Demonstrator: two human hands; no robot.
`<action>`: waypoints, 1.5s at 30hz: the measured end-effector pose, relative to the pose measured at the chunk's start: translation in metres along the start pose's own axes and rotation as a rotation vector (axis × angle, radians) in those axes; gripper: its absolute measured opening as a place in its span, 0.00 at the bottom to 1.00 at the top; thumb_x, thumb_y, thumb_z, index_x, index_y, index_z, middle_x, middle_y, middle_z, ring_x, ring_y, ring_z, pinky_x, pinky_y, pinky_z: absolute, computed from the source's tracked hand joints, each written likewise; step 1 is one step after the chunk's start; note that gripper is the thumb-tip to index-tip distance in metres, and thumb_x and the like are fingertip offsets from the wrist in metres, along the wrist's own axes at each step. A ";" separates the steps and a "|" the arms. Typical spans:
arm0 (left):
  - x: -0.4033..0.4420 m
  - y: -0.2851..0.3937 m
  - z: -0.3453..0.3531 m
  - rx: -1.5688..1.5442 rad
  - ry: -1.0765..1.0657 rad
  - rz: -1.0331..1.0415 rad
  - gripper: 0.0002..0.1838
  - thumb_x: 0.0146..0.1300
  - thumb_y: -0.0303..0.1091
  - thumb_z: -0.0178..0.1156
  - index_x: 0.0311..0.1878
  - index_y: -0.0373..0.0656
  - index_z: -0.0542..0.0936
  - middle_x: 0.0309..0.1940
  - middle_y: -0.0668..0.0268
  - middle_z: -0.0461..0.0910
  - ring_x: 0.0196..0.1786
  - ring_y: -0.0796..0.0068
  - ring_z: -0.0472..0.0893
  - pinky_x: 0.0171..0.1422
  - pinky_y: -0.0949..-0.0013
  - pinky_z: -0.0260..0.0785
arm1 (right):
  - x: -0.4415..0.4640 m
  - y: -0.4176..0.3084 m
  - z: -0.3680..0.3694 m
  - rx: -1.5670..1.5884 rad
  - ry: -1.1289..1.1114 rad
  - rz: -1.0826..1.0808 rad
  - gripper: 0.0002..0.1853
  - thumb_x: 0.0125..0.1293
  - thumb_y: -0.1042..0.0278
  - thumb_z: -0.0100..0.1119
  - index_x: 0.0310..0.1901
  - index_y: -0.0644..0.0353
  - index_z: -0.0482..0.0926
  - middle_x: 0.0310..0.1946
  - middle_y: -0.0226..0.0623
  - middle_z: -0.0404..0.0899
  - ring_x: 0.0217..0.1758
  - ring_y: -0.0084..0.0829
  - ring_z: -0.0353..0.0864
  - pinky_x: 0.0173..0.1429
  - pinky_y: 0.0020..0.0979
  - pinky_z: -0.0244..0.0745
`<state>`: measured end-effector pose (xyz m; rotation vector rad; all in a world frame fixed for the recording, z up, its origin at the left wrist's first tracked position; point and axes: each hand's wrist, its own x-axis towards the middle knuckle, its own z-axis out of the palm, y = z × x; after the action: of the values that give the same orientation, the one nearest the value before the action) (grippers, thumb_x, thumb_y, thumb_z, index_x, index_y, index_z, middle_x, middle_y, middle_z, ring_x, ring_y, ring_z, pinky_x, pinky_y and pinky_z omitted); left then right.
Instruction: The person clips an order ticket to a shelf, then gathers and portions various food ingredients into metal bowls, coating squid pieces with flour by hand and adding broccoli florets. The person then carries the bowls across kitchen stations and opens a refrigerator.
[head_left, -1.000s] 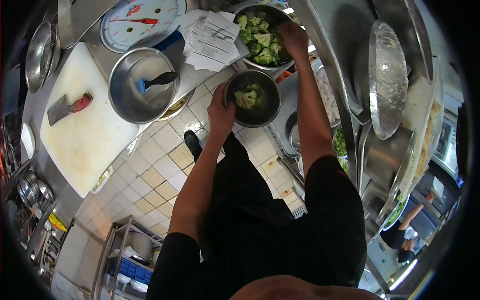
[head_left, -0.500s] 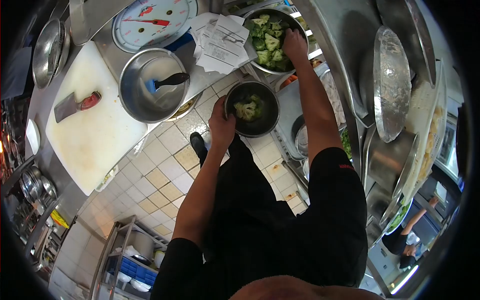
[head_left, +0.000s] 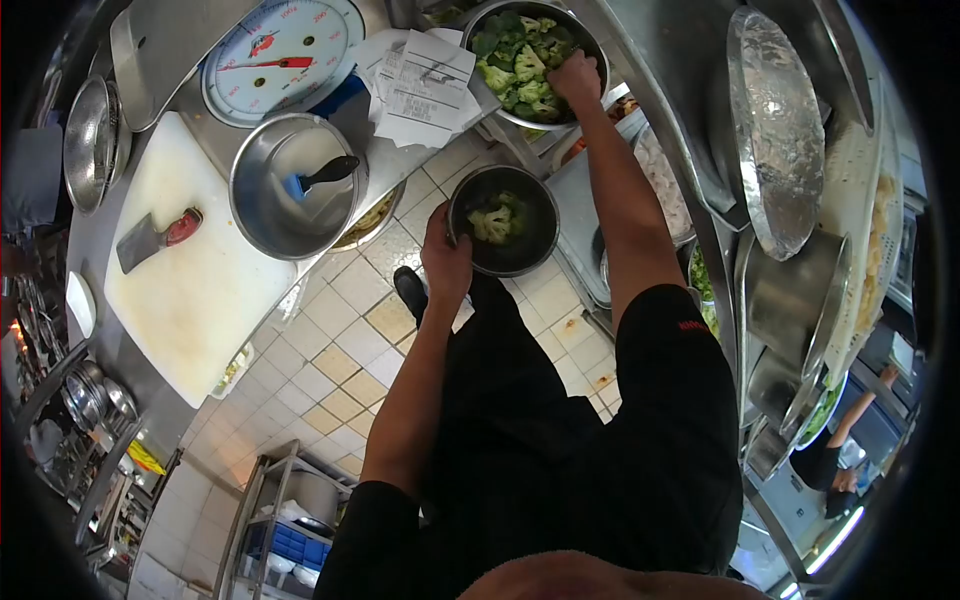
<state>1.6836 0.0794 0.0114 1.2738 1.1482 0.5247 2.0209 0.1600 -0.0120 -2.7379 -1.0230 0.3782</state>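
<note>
My left hand (head_left: 447, 255) grips the left rim of a dark metal bowl (head_left: 530, 255), thumb over the edge. A few pale green broccoli pieces (head_left: 495, 219) lie inside it. Above and slightly right, a larger metal bowl (head_left: 472, 35) is heaped with broccoli florets (head_left: 527, 66). My right hand (head_left: 577, 82) reaches over that bowl's right side, fingers bent down onto the florets; whatever is between the fingertips is too small to make out.
On the left counter are a white cutting board (head_left: 185, 290) with a cleaver (head_left: 150, 238), a pot (head_left: 252, 225) holding a blue brush (head_left: 318, 177), paper slips (head_left: 425, 90) and a dial scale (head_left: 285, 60). Pans line the right shelf; a co-worker (head_left: 822, 465) is at the lower right.
My right hand has shifted from the large bowl's right edge inward over the florets, its fingers now bent down. My left hand keeps its hold on the dark bowl. The camera view has shifted slightly.
</note>
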 end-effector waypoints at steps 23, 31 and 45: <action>0.037 -0.022 0.025 0.024 0.135 0.076 0.17 0.54 0.23 0.60 0.46 0.38 0.68 0.31 0.60 0.74 0.31 0.69 0.75 0.38 0.67 0.69 | -0.134 -0.008 -0.031 0.799 -0.136 -0.327 0.17 0.54 0.72 0.62 0.48 0.57 0.80 0.45 0.40 0.81 0.47 0.34 0.81 0.53 0.29 0.73; 0.029 0.006 0.025 0.028 0.132 0.091 0.16 0.53 0.22 0.61 0.43 0.38 0.69 0.29 0.62 0.74 0.28 0.72 0.73 0.35 0.69 0.67 | -0.151 -0.021 -0.051 0.535 -0.461 -0.254 0.12 0.55 0.73 0.64 0.43 0.60 0.81 0.44 0.37 0.82 0.47 0.31 0.81 0.50 0.27 0.75; 0.026 0.013 0.011 0.195 0.180 -0.006 0.16 0.52 0.25 0.61 0.44 0.38 0.69 0.28 0.60 0.72 0.28 0.69 0.72 0.35 0.66 0.67 | -0.129 -0.036 -0.047 0.535 -0.608 -0.270 0.14 0.50 0.59 0.67 0.33 0.60 0.83 0.39 0.43 0.80 0.46 0.39 0.79 0.51 0.37 0.72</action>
<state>1.7066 0.1002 0.0123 1.4111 1.3798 0.5416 1.9191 0.0965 0.0643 -2.0046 -1.1773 1.2731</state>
